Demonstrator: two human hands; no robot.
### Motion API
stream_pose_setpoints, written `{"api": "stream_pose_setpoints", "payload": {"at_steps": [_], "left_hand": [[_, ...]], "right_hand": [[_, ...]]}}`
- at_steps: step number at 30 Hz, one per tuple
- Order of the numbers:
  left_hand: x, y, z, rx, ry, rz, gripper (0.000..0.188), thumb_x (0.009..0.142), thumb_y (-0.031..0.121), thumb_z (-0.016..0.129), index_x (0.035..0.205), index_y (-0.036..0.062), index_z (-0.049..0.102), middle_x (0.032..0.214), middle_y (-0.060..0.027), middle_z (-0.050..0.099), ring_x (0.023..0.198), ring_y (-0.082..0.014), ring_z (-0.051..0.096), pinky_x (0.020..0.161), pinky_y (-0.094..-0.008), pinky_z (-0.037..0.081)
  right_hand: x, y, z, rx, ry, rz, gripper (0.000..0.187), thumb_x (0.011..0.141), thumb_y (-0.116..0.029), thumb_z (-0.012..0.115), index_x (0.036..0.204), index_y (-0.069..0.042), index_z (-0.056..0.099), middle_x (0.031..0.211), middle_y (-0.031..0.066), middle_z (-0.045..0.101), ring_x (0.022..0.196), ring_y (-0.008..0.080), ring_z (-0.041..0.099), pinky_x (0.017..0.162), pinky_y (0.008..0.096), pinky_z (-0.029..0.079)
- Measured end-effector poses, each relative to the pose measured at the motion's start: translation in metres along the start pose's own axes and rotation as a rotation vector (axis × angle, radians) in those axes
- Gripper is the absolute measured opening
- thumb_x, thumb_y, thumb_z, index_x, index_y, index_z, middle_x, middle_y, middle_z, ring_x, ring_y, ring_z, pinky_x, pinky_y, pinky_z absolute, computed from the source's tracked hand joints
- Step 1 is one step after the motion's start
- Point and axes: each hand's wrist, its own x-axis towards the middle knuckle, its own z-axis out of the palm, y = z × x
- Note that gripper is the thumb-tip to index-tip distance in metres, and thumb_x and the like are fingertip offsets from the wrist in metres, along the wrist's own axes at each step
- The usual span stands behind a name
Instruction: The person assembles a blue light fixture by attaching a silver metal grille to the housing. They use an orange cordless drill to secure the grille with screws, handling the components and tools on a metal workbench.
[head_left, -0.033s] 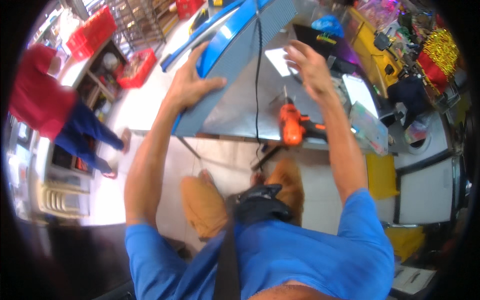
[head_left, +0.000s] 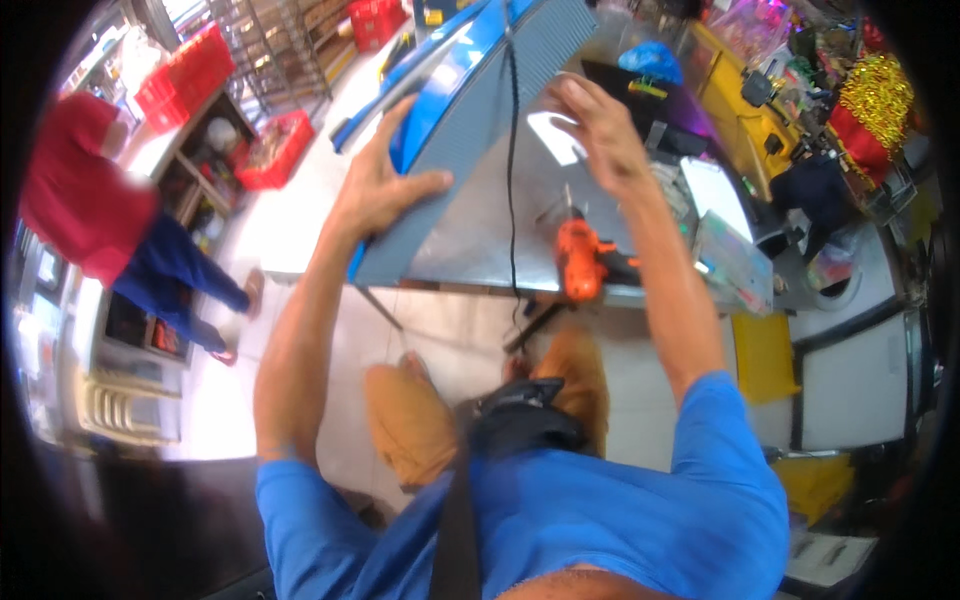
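At left of the table (head_left: 460, 240), gripping blue-grey panel (head_left: 480, 130) with left hand (head_left: 380, 195), spanning it with fingers and thumb, probably for steadiness. Holding right hand (head_left: 610, 145) loosely open, apparently empty, near white paper (head_left: 553, 135). With orange drill (head_left: 578, 260) by near edge, seemingly for easy reach.

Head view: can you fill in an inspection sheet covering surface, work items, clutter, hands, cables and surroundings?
Surface: grey metal table, shiny where bare.
Work items: blue and grey panel over the table's left part; orange drill near the front edge, bit pointing away from the person.
Clutter: white sheet beyond the drill; translucent box to its right.
Hands: left hand spread on the panel; right hand near the white sheet, grip contents unclear.
Cables: black cable running down past the table's front edge; its ends are unclear.
Surroundings: person in a red top at left; red crates nearby.
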Motion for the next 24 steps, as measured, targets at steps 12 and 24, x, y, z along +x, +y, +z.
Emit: {"api": "stream_pose_setpoints", "payload": {"at_steps": [12,24], "left_hand": [[-0.150,0.054,-0.002,-0.346,0.268,-0.018,0.115,0.069,0.016,0.092,0.160,0.0099,0.022,0.131,-0.0154,0.053,0.125,-0.0278,0.053,0.107,-0.0414,0.044],[-0.303,0.101,-0.104,-0.046,0.495,-0.151,0.104,0.069,0.066,0.077,0.147,0.0023,0.050,0.134,-0.0220,0.058,0.131,-0.0358,0.054,0.108,-0.0521,0.044]], "right_hand": [[-0.052,-0.101,0.165,0.456,-0.427,-0.283,0.055,0.079,-0.031,0.084,0.118,0.002,0.063,0.102,0.0091,0.070,0.089,0.0159,0.068,0.081,0.0325,0.057],[-0.182,0.006,0.243,0.346,-0.678,0.128,0.067,0.075,-0.018,0.090,0.130,0.004,0.060,0.115,0.0140,0.071,0.103,0.0196,0.070,0.093,0.0321,0.057]]}}
